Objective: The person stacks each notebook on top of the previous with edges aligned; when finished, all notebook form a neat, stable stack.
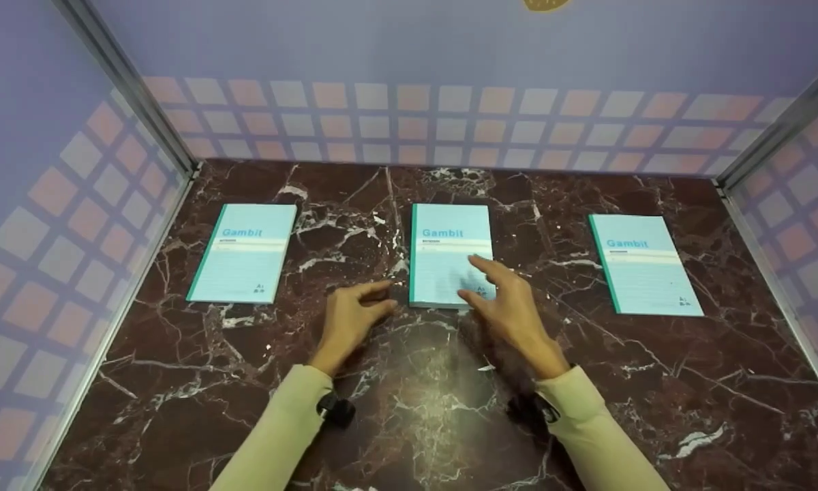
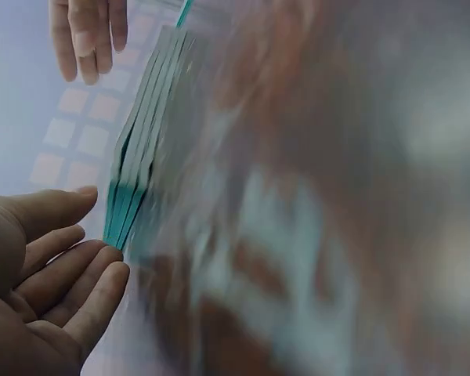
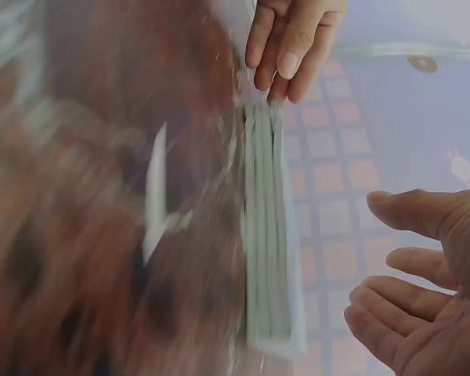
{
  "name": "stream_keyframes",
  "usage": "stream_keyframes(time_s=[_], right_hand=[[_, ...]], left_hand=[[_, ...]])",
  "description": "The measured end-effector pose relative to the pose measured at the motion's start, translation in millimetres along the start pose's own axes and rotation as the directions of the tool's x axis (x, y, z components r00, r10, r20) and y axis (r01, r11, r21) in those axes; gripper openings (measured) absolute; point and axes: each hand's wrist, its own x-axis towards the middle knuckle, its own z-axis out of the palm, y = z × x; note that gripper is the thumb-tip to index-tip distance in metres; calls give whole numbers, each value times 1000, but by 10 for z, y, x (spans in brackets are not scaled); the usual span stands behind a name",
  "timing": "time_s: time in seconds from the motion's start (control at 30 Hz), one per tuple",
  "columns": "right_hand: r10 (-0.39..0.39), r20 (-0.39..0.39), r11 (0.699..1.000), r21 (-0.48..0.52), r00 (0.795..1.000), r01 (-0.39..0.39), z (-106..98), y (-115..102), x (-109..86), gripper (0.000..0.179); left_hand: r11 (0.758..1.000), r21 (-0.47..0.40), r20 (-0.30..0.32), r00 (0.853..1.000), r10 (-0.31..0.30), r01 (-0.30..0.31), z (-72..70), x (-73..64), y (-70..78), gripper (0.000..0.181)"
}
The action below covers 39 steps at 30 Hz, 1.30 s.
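A stack of several "Gambit" notebooks (image 1: 443,262) with pale covers and a green spine lies in the middle of the table. My left hand (image 1: 354,317) is beside its lower left edge, fingers loosely bent and holding nothing. Over the lower right part of the cover hovers my right hand (image 1: 514,303), thumb and fingers spread apart. In the left wrist view, the stack's green spines (image 2: 128,207) are close to my left fingertips. The right wrist view shows the stacked page edges (image 3: 266,227), with a gap between them and my right hand (image 3: 423,290).
Another Gambit notebook (image 1: 245,252) lies to the left, and one more (image 1: 644,264) to the right, slightly turned. The dark marbled table (image 1: 409,409) is bounded by a tiled-pattern back wall (image 1: 443,61) and side panels. Much of the tabletop is blurred in both wrist views.
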Motion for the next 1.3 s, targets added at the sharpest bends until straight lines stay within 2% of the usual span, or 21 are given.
stream_keyframes(time_s=[0.07, 0.23, 0.47, 0.7, 0.87, 1.07, 1.17, 1.3], right_hand=[[-19, 25, 999, 29, 1000, 18, 76, -63, 61, 54], [-8, 108, 996, 94, 994, -2, 303, -188, 178, 54], [-14, 193, 980, 198, 981, -25, 638, -350, 303, 52], [62, 288, 968, 215, 956, -128, 910, -542, 428, 56], [79, 334, 966, 207, 939, -155, 1098, -669, 497, 56], [56, 352, 963, 227, 934, -143, 1346, -785, 554, 54], [68, 380, 964, 213, 923, -159, 1460, -838, 564, 54], [105, 422, 959, 197, 900, -204, 1610, -899, 567, 54]], left_hand=[[1000, 17, -30, 1000, 6, -5, -120, 5, -10, 38], [998, 47, -108, 994, 36, -31, -404, 4, -42, 40], [999, 42, -160, 987, -3, 10, -782, -3, -105, 43], [995, 102, -267, 963, 34, -7, -1132, -27, -245, 42], [996, 86, -303, 953, -10, 38, -1349, -65, -365, 43], [991, 99, -341, 939, -56, 95, -1588, -99, -503, 47], [983, 128, -361, 929, -76, 131, -1667, -105, -578, 48], [971, 175, -366, 926, -92, 165, -1722, -109, -680, 49]])
